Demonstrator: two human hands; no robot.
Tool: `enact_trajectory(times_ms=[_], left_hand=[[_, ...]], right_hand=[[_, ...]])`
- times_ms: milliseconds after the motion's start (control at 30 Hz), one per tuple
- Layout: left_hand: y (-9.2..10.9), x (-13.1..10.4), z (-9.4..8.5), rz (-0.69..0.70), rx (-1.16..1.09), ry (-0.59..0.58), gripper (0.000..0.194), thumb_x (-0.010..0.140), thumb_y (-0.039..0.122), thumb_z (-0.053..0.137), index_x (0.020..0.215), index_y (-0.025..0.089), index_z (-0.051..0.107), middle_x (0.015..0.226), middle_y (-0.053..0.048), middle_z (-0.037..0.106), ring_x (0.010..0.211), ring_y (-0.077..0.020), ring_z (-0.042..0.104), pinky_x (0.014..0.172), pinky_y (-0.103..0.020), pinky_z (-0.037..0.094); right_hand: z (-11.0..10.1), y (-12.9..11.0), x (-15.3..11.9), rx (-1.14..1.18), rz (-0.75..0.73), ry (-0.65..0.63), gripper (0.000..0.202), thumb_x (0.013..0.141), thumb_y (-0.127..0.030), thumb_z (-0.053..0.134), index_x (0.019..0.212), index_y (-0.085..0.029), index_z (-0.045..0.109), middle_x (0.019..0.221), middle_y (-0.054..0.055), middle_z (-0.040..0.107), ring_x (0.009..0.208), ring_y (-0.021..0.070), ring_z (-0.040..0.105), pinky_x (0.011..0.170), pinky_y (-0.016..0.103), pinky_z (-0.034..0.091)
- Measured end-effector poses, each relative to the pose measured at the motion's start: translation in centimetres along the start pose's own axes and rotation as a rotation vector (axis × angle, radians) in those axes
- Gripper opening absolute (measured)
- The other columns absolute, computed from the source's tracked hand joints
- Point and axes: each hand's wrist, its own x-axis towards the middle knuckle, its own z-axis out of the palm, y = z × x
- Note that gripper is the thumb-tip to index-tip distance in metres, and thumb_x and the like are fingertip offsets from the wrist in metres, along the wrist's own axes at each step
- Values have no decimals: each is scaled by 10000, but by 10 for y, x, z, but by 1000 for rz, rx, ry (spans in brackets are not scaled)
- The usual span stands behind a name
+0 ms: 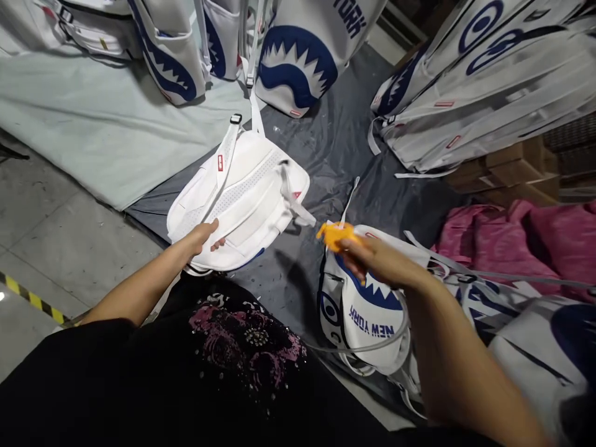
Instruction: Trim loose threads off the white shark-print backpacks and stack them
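Observation:
A white backpack (242, 205) lies tilted with its strap side up, a red label on one shoulder strap. My left hand (203, 241) is closed on its near edge, thumb on top. In my right hand (372, 253) is an orange air blow gun (339, 236), its nozzle pointing left at the backpack, apart from it. A loose strap end (302, 214) by the nozzle is blurred. From the gun's side a grey hose (372, 346) loops down and back toward me.
White backpacks with blue shark-mouth prints (298, 68) stand at the back, and more backpacks (488, 93) at the right. Below my right hand lies a NEW YORK backpack (372, 310). Pink bags (503, 242) and cardboard boxes (516, 167) sit at right. Dark sheeting (288, 285) covers the floor.

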Motion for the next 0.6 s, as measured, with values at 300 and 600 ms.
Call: enact_trajectory(times_ms=[300,600], left_hand=[[-26,-22,78,604,962,323,538,960,338,537,1496,308,492,1207,-171,568,1199,-394,518,979,-488,435],[0,-46,24,757,915,409,615,880,441,679,1423,194,529,1525,-184,361,1434,-405,314,1147,-548,342]], right_hand=[[14,-11,8,-79,8,227,329,975,-471,485,1018,-183,639,626,24,618,487,145,533,498,250,382],[96,16,-17,-299,30,176,427,1000,-498,450,1183,-182,672,936,111,741,862,276,686,707,304,453]])
